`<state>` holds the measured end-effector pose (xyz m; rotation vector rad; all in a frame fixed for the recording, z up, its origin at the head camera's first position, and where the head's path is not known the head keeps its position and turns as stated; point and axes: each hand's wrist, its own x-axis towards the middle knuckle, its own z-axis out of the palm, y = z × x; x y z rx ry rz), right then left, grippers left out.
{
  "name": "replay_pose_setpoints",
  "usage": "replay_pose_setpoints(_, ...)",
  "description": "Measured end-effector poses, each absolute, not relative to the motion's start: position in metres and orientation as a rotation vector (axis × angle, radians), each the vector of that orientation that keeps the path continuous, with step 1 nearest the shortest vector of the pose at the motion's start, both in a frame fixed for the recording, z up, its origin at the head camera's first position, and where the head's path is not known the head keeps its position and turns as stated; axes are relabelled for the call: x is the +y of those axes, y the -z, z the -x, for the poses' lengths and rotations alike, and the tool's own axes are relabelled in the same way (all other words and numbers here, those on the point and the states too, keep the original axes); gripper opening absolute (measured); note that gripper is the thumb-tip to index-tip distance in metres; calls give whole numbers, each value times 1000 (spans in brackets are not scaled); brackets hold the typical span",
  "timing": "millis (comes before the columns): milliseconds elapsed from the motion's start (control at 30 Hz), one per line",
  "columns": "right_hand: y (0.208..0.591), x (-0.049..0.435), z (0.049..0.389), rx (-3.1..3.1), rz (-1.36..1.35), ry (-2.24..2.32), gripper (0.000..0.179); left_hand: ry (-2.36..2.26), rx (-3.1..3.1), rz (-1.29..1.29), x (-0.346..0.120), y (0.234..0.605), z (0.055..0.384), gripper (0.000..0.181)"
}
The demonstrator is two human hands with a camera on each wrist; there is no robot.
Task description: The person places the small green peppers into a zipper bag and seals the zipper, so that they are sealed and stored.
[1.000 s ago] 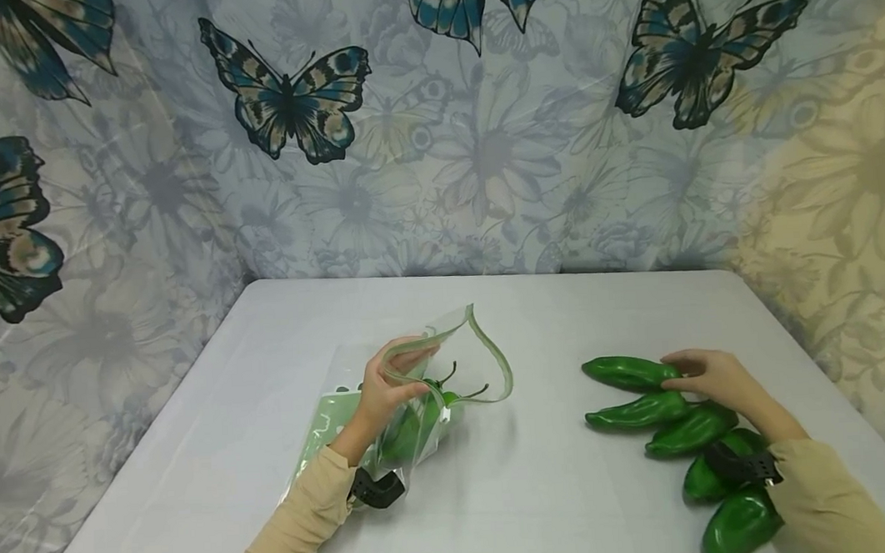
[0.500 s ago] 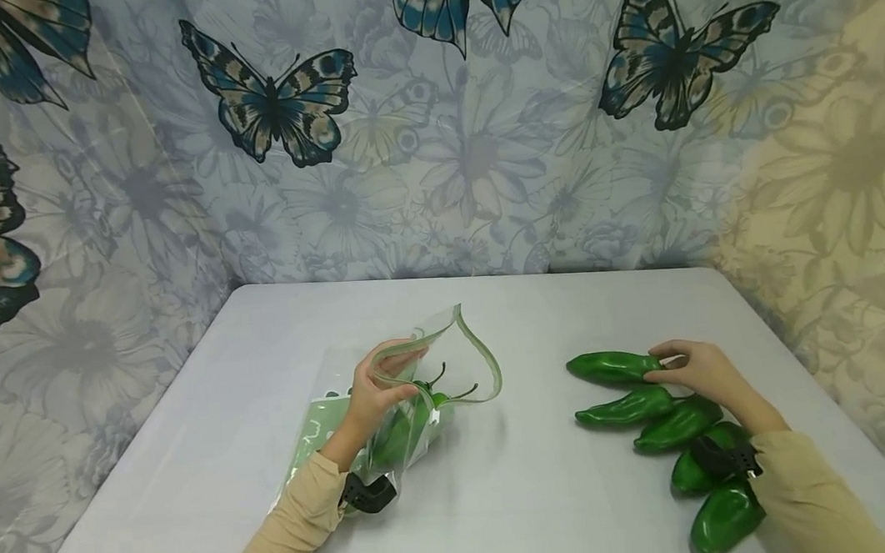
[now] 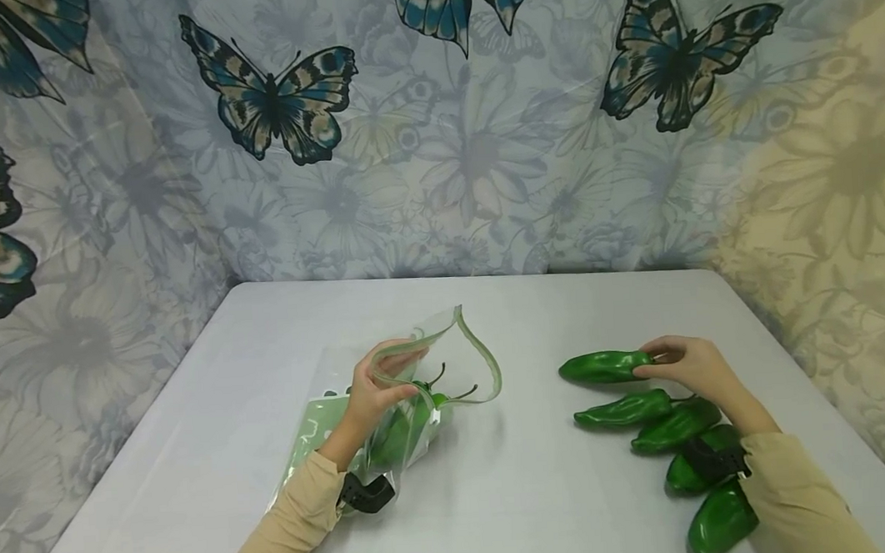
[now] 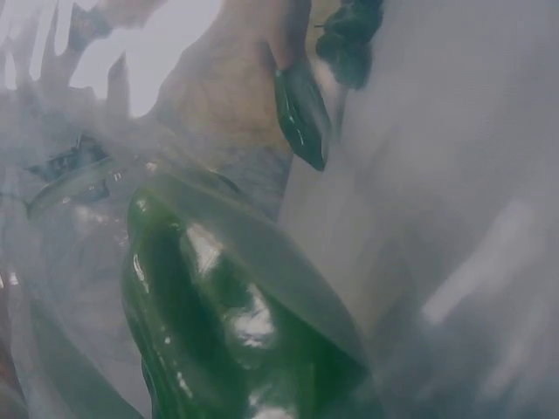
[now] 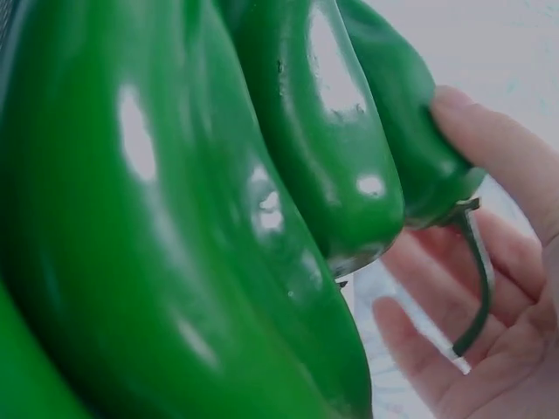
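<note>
My left hand (image 3: 377, 388) grips the side of a clear zip bag (image 3: 490, 353), its mouth held wide and facing right. Green peppers (image 3: 393, 438) with thin stems lie inside; through the plastic, the left wrist view shows one pepper (image 4: 236, 323) up close. On the right, my right hand (image 3: 695, 370) pinches the stem end of the farthest long green pepper (image 3: 597, 367). In the right wrist view the thumb (image 5: 489, 140) presses that pepper's side, and its curved stem (image 5: 479, 288) hangs before the palm.
Several more green peppers run in a slanting row toward the near right, among them a slim one (image 3: 622, 410) and a broad one (image 3: 721, 521). Right forearm and black wrist strap (image 3: 715, 460) overlap the nearer ones. A white table (image 3: 529, 489) meets a butterfly-patterned backdrop (image 3: 482, 166).
My right hand has closed in on the far pepper and shifted it slightly left, away from the row. My left hand keeps the bag in place. The head view has turned a little right.
</note>
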<state>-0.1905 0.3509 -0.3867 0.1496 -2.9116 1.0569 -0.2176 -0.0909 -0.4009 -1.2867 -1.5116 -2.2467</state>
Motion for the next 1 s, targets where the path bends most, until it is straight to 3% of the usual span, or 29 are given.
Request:
replay_pose_setpoints(267, 388, 352, 191, -2788, -184, -1056, 39, 2239, -1512, 1281, -91, 401, 217, 52)
replay_pose_setpoints(700, 383, 341, 187, -2665, -221, -1116, 40, 2217, -1555, 1256, -92, 400, 216, 56)
replay_pose_setpoints(1000, 407, 350, 201, -2440, -284, -1150, 41, 2212, -1522, 1292, -91, 401, 219, 54)
